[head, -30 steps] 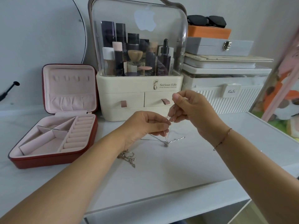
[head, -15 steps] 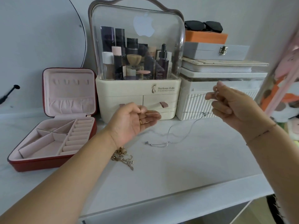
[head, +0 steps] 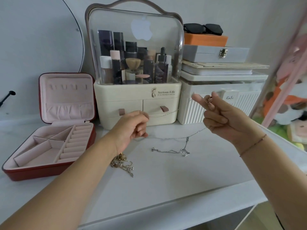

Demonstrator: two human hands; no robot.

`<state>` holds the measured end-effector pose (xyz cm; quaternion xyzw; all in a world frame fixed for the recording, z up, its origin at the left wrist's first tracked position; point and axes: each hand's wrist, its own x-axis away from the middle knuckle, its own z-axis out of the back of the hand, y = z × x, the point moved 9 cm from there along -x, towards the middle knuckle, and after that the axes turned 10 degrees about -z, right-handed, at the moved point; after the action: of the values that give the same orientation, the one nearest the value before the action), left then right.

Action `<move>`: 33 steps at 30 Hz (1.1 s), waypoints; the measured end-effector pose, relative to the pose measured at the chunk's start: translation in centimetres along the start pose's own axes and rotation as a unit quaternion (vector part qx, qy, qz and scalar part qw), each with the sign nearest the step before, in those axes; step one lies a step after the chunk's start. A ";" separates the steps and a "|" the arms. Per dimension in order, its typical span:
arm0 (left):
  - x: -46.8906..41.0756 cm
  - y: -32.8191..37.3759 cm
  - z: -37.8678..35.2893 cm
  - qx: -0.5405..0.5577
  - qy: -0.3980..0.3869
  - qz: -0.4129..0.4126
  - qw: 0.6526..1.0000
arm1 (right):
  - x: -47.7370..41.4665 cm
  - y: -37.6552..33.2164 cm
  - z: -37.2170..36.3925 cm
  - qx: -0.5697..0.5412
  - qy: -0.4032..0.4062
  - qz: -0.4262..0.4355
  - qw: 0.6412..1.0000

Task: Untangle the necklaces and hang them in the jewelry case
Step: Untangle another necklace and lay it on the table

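Fingertip pinches by left hand point(head: 132, 127) and right hand point(head: 222, 118) hold thin chain point(head: 163, 114) stretched mid-frame; light, limp and snag-prone, it seems best gripped near its ends, then hung in open jewelry case point(head: 49, 171) at left.

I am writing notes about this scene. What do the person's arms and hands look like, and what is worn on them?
Both forearms are bare, and no sleeve shows in the view. The right hand has a thin reddish-brown cord bracelet around its wrist. The left hand shows no watch or bracelet at the wrist. I cannot tell if it has a ring.
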<state>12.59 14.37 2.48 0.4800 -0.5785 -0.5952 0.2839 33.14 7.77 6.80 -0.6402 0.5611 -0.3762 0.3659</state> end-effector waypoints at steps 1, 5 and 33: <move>-0.1 -0.1 0.1 -0.038 0.006 -0.005 0.999 | -0.2 0.0 -0.5 0.002 -0.010 -0.001 1.000; 0.0 -0.2 0.3 -0.104 0.006 -0.016 0.994 | -1.2 -0.1 -3.0 0.057 -0.033 -0.003 0.998; 2.5 -0.8 -4.5 -0.129 -0.174 -0.014 0.976 | -2.5 -7.1 -14.1 0.126 -0.117 0.079 0.982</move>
<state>15.91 10.42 1.73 0.3359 -0.5308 -0.7433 0.2300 23.47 10.35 19.25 -0.5823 0.5112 -0.3362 0.5353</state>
